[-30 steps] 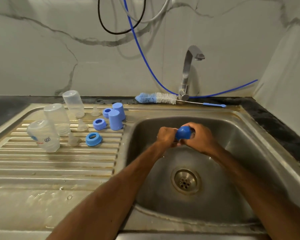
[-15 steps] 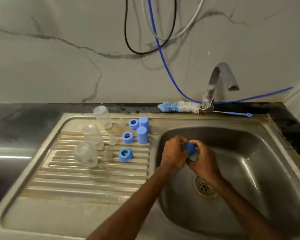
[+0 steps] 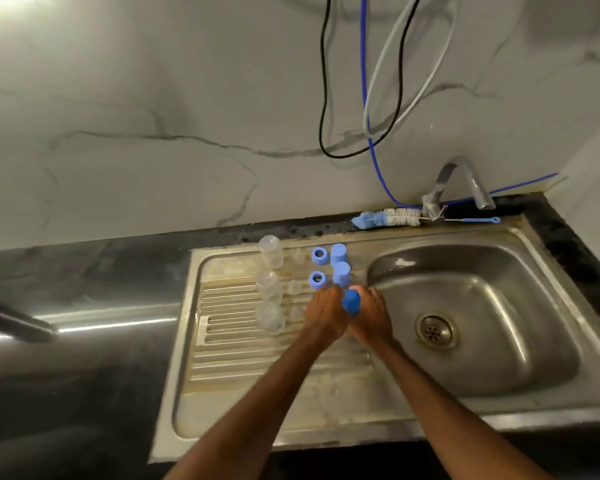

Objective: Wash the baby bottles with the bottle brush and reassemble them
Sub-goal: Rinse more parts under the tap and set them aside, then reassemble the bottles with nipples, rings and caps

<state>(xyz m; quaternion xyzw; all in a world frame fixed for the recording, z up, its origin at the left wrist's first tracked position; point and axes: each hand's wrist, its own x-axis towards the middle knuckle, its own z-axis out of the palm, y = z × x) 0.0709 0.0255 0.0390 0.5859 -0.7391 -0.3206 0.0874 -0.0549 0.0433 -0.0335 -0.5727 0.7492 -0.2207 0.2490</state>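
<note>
Standing in a row on the steel drainboard (image 3: pixel 243 372), three clear bottles (image 3: pixel 268 284) run from the back edge toward the person; whether anything is inside them cannot be told through the blur. Just to their right sit three small clear teats (image 3: pixel 294 286), one beside each bottle. Right of the teats lie two blue rings (image 3: pixel 319 255) with their openings facing up, and beside those stand two blue caps (image 3: pixel 338 253), one behind the other, close to the rim of the basin (image 3: pixel 492 368). The basin shows only its round drain (image 3: pixel 433 330) and a bright wet patch near its back wall. A third blue cap (image 3: pixel 351 301) is held between both hands, over the strip of steel where the drainboard meets the basin, just in front of the nearer standing cap. The left hand (image 3: pixel 326 313) curls its fingers against the cap's left side, and the right hand (image 3: pixel 371 318) grasps it from the right, so the cap pokes up between the two thumbs. Whether anything else sits under the palms cannot be told. The bottle brush (image 3: pixel 385 218) lies flat along the back ledge, well apart from both hands, with its bristles pointing left and its thin handle passing behind the foot of the tap (image 3: pixel 465 181).
</note>
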